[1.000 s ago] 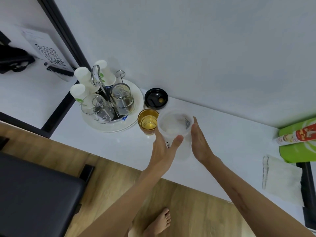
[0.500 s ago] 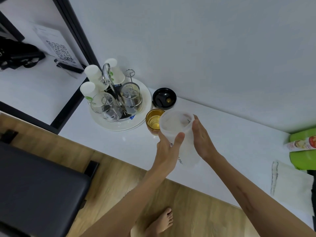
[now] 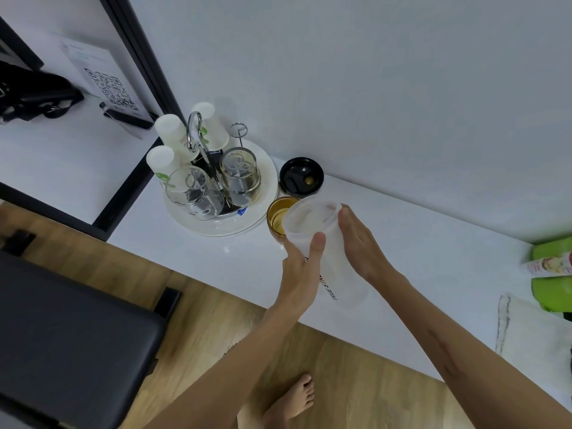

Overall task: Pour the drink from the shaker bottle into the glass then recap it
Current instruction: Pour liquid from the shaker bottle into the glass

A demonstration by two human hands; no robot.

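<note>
Well to the left of the hands, a round white plate (image 3: 263, 226) is seen carrying a chrome rack of upturned clear glasses and white paper cups, presumably parked there to stay out of the pour. Just beyond the hands, the round black screw cap (image 3: 301, 175) of the shaker is laid upside down on the white bench (image 3: 433, 243), near enough to be fetched for recapping. Directly left of the left hand (image 3: 298, 270), the amber drinking glass (image 3: 280, 218) is stood upright, already partly filled with yellowish liquid. The translucent plastic shaker bottle (image 3: 322, 243) is gripped between both hands and tilted so that its open mouth overlaps the glass rim, which suggests pouring is under way or nearly finished; no stream can be made out. The left hand is wrapped around the bottle's side with the thumb upward, while the right hand (image 3: 362, 243) is pressed flat against the opposite side, probably to steady the tilt.
</note>
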